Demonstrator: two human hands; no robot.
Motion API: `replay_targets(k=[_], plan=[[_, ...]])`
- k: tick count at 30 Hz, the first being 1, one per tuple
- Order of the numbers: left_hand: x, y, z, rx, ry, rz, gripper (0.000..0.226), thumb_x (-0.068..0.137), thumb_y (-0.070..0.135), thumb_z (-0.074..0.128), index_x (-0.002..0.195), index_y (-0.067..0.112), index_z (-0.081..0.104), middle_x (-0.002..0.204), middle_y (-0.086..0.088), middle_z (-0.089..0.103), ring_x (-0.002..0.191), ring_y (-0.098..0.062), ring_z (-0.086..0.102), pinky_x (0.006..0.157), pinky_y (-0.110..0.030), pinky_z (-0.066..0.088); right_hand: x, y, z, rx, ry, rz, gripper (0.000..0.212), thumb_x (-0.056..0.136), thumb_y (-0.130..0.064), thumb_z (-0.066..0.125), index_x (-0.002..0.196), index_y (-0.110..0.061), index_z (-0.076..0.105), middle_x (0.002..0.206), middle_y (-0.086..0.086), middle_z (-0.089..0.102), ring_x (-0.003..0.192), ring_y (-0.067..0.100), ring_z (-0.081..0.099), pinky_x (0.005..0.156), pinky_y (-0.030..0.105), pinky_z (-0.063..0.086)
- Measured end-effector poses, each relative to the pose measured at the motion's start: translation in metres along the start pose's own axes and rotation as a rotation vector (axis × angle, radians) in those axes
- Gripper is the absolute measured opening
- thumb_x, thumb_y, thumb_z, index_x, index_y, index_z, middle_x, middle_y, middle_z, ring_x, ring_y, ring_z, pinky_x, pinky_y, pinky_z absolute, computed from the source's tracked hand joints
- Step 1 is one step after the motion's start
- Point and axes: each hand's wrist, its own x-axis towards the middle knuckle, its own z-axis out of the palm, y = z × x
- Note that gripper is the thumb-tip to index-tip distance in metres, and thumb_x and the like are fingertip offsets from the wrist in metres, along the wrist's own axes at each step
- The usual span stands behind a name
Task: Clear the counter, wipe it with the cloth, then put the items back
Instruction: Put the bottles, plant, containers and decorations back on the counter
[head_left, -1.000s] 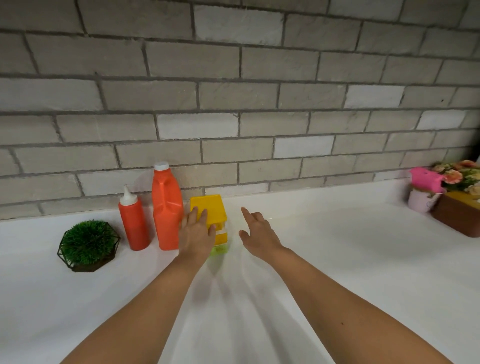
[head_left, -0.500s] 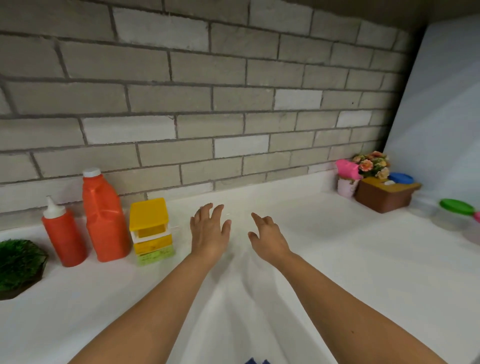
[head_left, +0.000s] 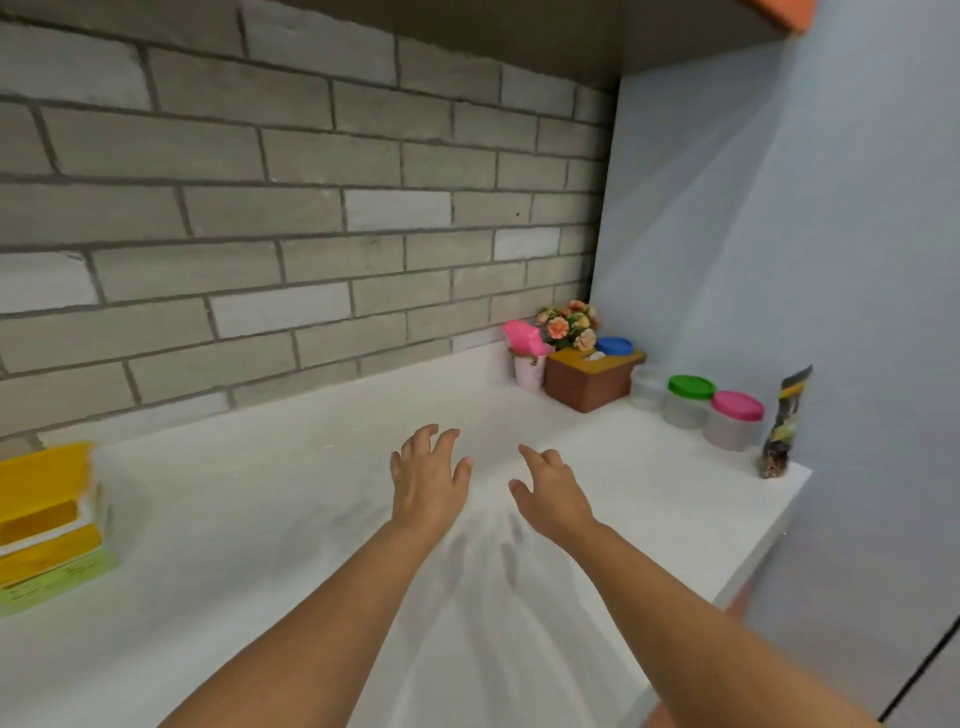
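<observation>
**As both hands hover open, the counter's items sit at its edges**

Over the middle of the white counter (head_left: 249, 525), the left hand (head_left: 428, 483) and right hand (head_left: 550, 496) reach forward side by side. Their fingers are spread and relaxed, and they grip nothing.

A yellow stack (head_left: 44, 514) stands blurred at the far left, well apart from the hands. In the far right corner, by the brick wall (head_left: 260, 218), are clustered:
- a cup (head_left: 530, 371) and flowers (head_left: 569, 325)
- a brown box (head_left: 589, 384)
- a clear tub (head_left: 647, 388), a green-lidded tub (head_left: 688, 402) and a pink-lidded tub (head_left: 735, 422)

A dark packet (head_left: 784, 421) stands upright near the counter's right edge.

One second ago the left hand rested against the yellow stack. Since then the view has swung right, and both hands have moved away from the stack. The red bottles and the green plant have left sight, while the tubs and packet have appeared.
</observation>
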Motion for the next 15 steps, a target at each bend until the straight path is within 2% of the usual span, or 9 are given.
replay_targets(k=[9, 15], plan=[[0.011, 0.102, 0.083, -0.013, -0.082, 0.043, 0.044, 0.098, 0.035, 0.039, 0.139, 0.022, 0.039, 0.149, -0.004, 0.028, 0.136, -0.022, 0.029, 0.113, -0.037, 0.019, 0.006, 0.119, -0.050, -0.027, 0.009, 0.090, 0.055, 0.097, -0.028, 0.043, 0.147, -0.018, 0.024, 0.142, 0.009, 0.034, 0.129, 0.028, 0.037, 0.105, 0.039, 0.037], [0.027, 0.139, 0.114, -0.035, -0.113, 0.075, 0.042, 0.097, 0.033, 0.041, 0.138, 0.021, 0.041, 0.148, -0.005, 0.030, 0.134, -0.023, 0.032, 0.111, -0.036, 0.022, 0.022, 0.162, -0.069, 0.002, 0.037, 0.129, 0.054, 0.097, -0.027, 0.044, 0.147, -0.017, 0.026, 0.143, 0.009, 0.033, 0.129, 0.027, 0.036, 0.104, 0.038, 0.038]])
